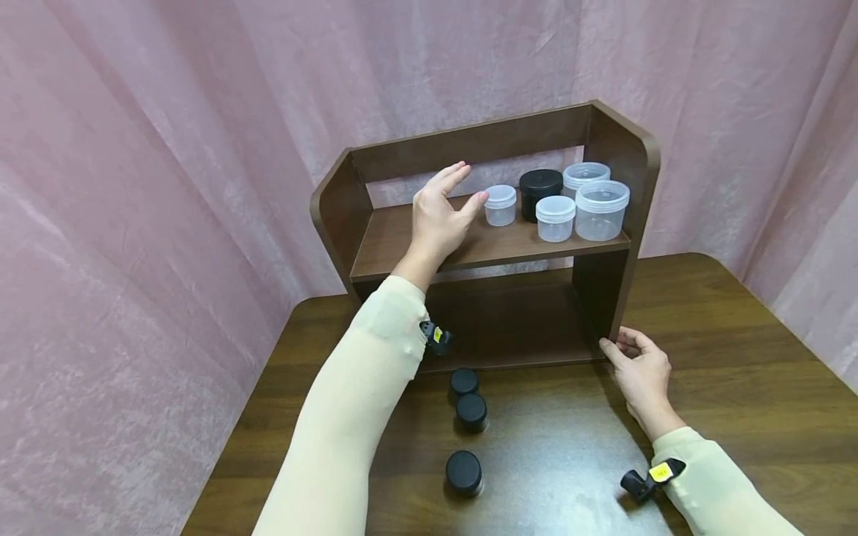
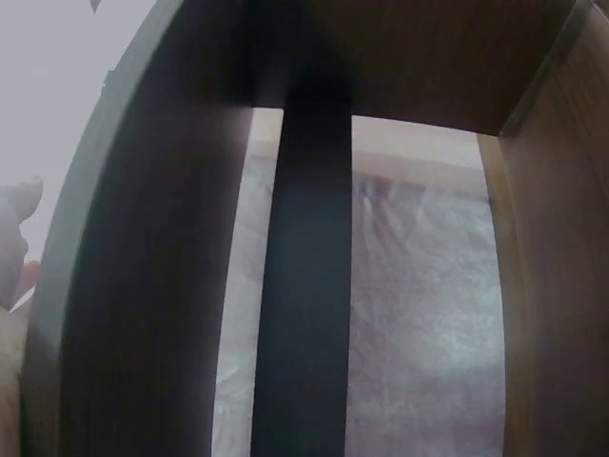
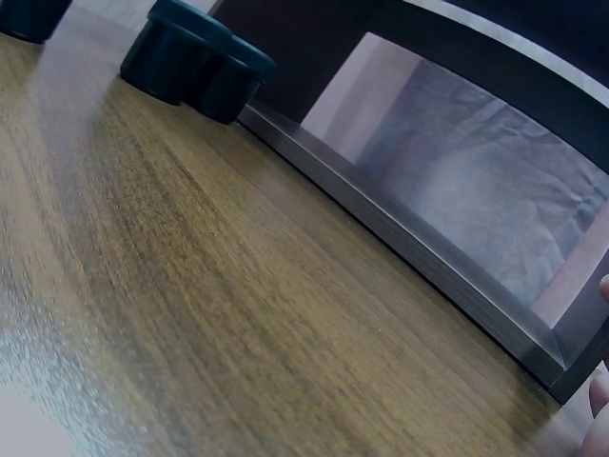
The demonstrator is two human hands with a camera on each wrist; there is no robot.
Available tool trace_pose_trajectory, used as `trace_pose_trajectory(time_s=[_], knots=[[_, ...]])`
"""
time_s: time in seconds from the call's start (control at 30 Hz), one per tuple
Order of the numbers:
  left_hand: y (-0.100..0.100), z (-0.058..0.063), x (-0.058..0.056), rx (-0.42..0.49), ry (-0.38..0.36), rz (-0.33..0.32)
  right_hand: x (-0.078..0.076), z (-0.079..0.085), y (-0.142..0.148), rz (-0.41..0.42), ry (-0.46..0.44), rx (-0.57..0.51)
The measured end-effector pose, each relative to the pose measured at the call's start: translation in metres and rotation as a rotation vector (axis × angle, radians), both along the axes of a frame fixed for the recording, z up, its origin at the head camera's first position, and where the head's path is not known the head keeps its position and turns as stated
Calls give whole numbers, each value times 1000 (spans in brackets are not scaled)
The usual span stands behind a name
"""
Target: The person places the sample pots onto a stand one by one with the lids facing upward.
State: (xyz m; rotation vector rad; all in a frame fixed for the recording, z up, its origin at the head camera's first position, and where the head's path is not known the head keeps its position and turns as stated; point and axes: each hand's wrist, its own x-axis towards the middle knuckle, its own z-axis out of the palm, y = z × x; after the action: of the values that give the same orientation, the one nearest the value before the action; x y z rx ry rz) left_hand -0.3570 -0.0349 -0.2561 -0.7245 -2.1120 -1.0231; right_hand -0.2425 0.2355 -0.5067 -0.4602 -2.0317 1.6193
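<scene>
In the head view, my left hand (image 1: 437, 216) is raised over the upper board of a brown wooden shelf (image 1: 395, 231), its fingers extended and holding nothing. Its thumb tip is right at a small clear jar (image 1: 500, 207) with a translucent lid. In the left wrist view, only part of the left hand (image 2: 13, 248) shows at the left edge. Low on the right, my right hand (image 1: 642, 376) grips the shelf's front bottom corner, thumb at the front edge and fingers along the outer side. Fingertips (image 3: 599, 395) appear beside that corner in the right wrist view.
Right of the small jar on the upper board stand a black jar (image 1: 540, 195), another small clear jar (image 1: 555, 220) and larger clear jars (image 1: 601, 212). Three black-lidded jars (image 1: 464, 473) stand on the wooden table (image 1: 536, 461) before the shelf. A pink curtain (image 1: 201, 186) hangs behind.
</scene>
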Motion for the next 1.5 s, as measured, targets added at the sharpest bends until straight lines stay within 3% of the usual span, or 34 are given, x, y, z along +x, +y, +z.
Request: trace_pose_trajectory(time_s=[0.3,0.5,0.73,0.93,1.3,1.5], knots=[[-16,-8,21,63,132,-149,0,1,0,-2,0,-10],[-30,-17,50,34,105,-264,1,0,0,-9,-14,0],[-50,-37,85,-44,-109,-443,0,0,0,-2,-1,3],[-64,-40,126,-96,-282,-544,1,0,0,0,-10,2],[-94,-98,136,-130,-521,-722,3,0,-1,-3,-12,13],[-109,-137,146,-167,-784,-794,2,-1,-1,-3,-7,16]])
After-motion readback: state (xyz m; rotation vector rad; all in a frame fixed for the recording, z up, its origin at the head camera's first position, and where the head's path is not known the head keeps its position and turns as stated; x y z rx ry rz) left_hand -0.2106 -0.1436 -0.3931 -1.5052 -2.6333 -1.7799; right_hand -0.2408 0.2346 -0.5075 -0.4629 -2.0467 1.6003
